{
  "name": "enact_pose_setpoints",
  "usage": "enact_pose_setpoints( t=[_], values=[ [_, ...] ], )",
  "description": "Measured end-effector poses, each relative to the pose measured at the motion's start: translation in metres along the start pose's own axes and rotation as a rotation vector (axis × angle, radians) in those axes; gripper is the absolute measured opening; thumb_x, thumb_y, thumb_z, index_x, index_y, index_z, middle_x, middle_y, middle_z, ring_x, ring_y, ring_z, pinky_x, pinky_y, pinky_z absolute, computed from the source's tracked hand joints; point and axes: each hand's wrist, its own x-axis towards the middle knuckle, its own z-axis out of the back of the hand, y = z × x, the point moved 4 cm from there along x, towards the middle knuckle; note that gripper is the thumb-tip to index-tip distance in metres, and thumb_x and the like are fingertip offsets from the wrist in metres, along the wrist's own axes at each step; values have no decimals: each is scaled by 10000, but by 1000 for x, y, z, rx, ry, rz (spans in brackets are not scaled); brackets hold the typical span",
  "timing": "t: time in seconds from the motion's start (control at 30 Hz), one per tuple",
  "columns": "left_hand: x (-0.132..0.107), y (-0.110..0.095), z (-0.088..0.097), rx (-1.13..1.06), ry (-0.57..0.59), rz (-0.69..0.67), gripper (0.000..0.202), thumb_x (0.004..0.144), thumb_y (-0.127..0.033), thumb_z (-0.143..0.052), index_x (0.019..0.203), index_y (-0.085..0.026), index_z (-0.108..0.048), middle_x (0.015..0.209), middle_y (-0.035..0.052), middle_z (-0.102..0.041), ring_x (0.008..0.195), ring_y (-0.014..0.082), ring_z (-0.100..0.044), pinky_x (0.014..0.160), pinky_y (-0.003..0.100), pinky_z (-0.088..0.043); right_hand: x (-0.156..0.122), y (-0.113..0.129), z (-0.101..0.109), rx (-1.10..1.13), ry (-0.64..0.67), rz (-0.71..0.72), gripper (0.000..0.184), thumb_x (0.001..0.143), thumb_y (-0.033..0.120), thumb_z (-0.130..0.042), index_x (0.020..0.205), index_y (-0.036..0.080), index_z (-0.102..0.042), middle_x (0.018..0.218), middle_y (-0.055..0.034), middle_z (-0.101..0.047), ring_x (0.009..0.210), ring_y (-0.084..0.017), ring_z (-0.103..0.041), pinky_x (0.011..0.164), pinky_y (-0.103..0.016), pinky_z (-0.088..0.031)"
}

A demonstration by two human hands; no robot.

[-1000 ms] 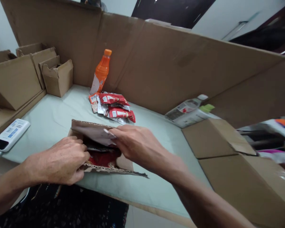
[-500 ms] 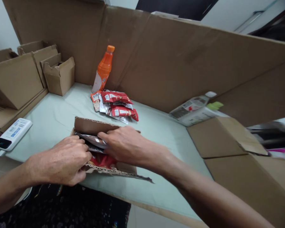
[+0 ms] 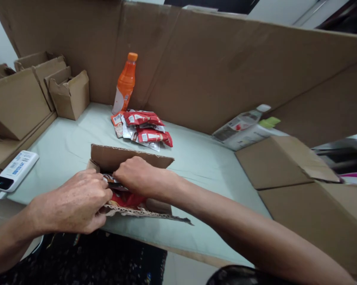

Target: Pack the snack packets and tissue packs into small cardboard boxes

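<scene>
A small open cardboard box (image 3: 130, 156) lies in front of me on the pale green cloth. My left hand (image 3: 74, 200) is closed around its left side, fingers curled over the edge. Inside the box my right hand (image 3: 139, 177) is closed at a silver-and-brown packet (image 3: 114, 182); its fingertips are hidden behind the hand. Below the packet, a red packet (image 3: 126, 198) shows in the box. Beyond the box is a pile of red and silver packets (image 3: 147, 118), with an orange drink bottle (image 3: 126, 83) standing behind it.
Several cardboard boxes (image 3: 69, 95) stand at the left, with a white power bank (image 3: 14, 171) and cable nearer me. A tall cardboard wall (image 3: 214, 75) closes the back. At the right are a clear bottle (image 3: 240, 122) and more boxes (image 3: 273, 162).
My right hand has moved a little left and deeper into the box, and less of the silver packet shows. My left hand keeps its hold. The view has shifted slightly.
</scene>
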Motion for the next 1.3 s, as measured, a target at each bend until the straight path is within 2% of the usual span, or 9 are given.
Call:
enact_pose_setpoints(
  t=[0.3,0.5,0.57,0.67,0.8,0.9,1.03,1.1,1.3],
  values=[
    [-14,3,8,-15,-188,-100,83,853,-212,-667,771,-203,-677,790,52,-703,798,240,-631,764,385,-514,-2,-5,-6,86,9,-33,163,969,155,-629,947,155,-791,869,-104,-792,759,-213,-739,628,-278,-467],
    [-41,6,19,-132,-403,-93,161,902,-131,-591,996,-199,-701,1128,83,-755,1146,251,-672,986,402,-561,4,-7,-18,206,-5,-37,234,1000,299,-639,965,124,-790,898,-145,-796,814,-252,-759,638,-297,-490],
    [-49,6,17,-138,-501,-51,226,889,-104,-601,1081,-196,-676,1290,101,-703,1268,268,-623,1065,432,-536,-8,-14,-17,274,-135,-5,169,972,240,-661,1066,149,-768,989,-110,-803,881,-238,-761,691,-289,-515],
    [-56,10,6,-141,-600,26,380,880,-86,-626,1239,-211,-626,1477,117,-577,1359,294,-563,1128,486,-508,-50,-33,-14,374,-459,-38,265,961,96,-579,1157,180,-736,1097,-68,-798,930,-200,-759,747,-274,-546],
    [-61,21,-13,-181,-657,126,472,891,-121,-649,1343,-241,-583,1513,113,-541,1344,300,-585,1102,476,-546,-119,-52,-19,434,-827,-180,250,1004,118,-524,1083,198,-747,1002,-41,-808,844,-155,-760,754,-255,-582],
    [-60,25,-23,-208,-682,159,544,904,-148,-646,1425,-258,-533,1484,100,-572,1331,292,-603,1118,466,-539,-138,-49,-34,462,-848,-195,218,1002,136,-548,1042,211,-749,1005,-45,-806,916,-160,-757,823,-268,-602],
    [-55,24,-27,-236,-682,188,506,930,-176,-639,1416,-270,-536,1380,66,-645,1254,253,-653,1101,417,-551,-126,-39,-56,493,-687,-102,215,1004,168,-555,1071,213,-754,1142,-79,-786,1032,-215,-724,847,-361,-622],
    [-52,24,-27,-243,-653,230,479,957,-202,-611,1423,-270,-521,1330,60,-669,1204,239,-679,1053,389,-581,-123,-38,-59,515,-694,-86,218,1006,162,-547,1063,213,-751,1155,-80,-782,1030,-215,-725,853,-375,-628],
    [-43,15,-22,-240,-586,261,533,982,-185,-528,1500,-252,-422,1471,105,-553,1381,268,-552,1180,465,-480,-137,-52,-39,520,-1138,-355,241,975,195,-614,1179,267,-720,1273,-90,-734,1177,-253,-702,1016,-473,-596]
  ],
)
